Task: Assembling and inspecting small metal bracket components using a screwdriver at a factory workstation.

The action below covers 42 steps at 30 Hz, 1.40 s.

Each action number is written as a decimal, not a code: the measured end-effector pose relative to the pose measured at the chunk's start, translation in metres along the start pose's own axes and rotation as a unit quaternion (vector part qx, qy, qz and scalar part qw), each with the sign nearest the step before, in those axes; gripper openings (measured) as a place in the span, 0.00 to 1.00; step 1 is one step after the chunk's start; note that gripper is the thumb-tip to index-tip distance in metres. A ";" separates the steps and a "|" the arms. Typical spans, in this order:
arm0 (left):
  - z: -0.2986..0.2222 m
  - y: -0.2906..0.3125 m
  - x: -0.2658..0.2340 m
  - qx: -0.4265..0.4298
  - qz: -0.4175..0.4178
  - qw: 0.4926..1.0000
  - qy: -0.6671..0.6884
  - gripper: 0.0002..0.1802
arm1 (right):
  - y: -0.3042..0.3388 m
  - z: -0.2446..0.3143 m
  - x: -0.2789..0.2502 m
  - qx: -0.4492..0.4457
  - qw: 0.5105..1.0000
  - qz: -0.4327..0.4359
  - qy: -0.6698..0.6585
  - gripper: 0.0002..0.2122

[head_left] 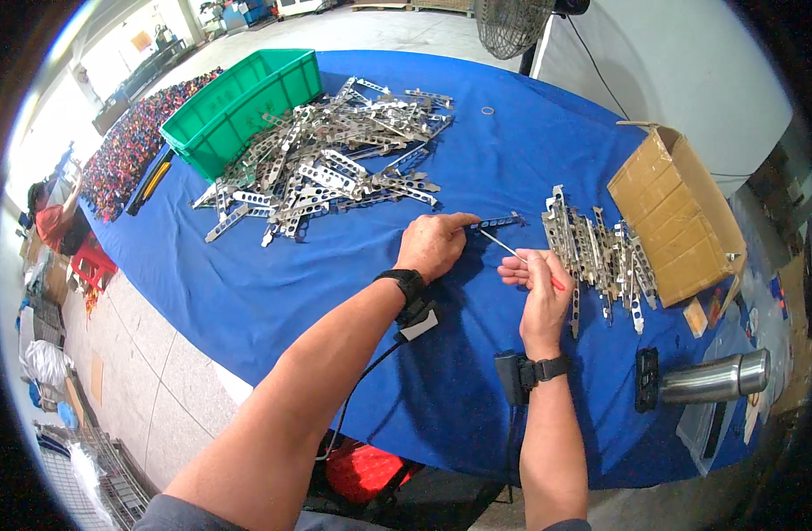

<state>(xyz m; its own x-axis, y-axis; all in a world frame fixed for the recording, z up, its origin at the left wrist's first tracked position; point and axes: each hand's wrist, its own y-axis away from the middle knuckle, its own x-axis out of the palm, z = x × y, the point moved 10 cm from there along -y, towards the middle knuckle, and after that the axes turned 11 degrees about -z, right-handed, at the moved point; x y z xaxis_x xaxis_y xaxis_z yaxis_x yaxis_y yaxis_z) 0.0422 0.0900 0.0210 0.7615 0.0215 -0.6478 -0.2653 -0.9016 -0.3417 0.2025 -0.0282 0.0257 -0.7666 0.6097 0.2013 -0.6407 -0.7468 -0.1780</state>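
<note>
Over the blue tablecloth, my left hand [434,246] is closed on one end of a perforated metal strip [497,221], which points away to the right. My right hand [542,288] grips a slim metal tool with a red handle [501,244]; its exact kind is unclear. The tip lies close to the strip, just beside my left fingers. Whether it touches cannot be made out. A big loose heap of similar strips [335,168] spreads beyond my left hand. To the right of my right hand, a smaller group of strips [592,243] lies roughly side by side.
A green plastic crate [246,111] stands behind the heap. On the right are an open cardboard box [667,217], a steel flask [715,379] and a black object [647,379]. A fan [515,25] stands at the far edge. Another person [53,217] sits at far left.
</note>
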 end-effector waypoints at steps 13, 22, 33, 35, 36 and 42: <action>0.002 0.001 -0.001 0.012 -0.016 1.000 0.004 0.18 | 0.006 0.002 0.013 -0.006 1.000 0.022 0.011 0.13; -0.002 0.000 -0.001 0.019 -0.016 1.000 0.004 0.18 | 0.004 0.000 0.011 0.000 1.000 0.018 0.023 0.13; 0.001 0.001 -0.002 0.019 -0.018 1.000 0.005 0.18 | 0.005 -0.002 0.011 0.001 1.000 0.019 0.016 0.13; 0.001 0.001 -0.003 0.015 -0.017 1.000 0.001 0.18 | 0.008 0.001 0.019 0.001 0.999 0.048 0.019 0.14; 0.001 0.001 -0.004 0.012 -0.017 1.000 -0.002 0.18 | 0.008 0.000 0.020 0.001 0.999 0.049 0.019 0.14; -0.002 0.001 -0.003 0.013 -0.018 1.000 0.006 0.18 | 0.005 -0.001 0.011 -0.006 1.000 0.017 0.017 0.13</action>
<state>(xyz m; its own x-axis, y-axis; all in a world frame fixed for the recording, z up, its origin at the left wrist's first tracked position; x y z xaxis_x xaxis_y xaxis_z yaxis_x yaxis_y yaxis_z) 0.0411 0.0880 0.0237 0.7776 0.0478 -0.6270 -0.2536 -0.8886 -0.3822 0.1907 -0.0247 0.0265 -0.7883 0.5936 0.1616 -0.6152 -0.7639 -0.1949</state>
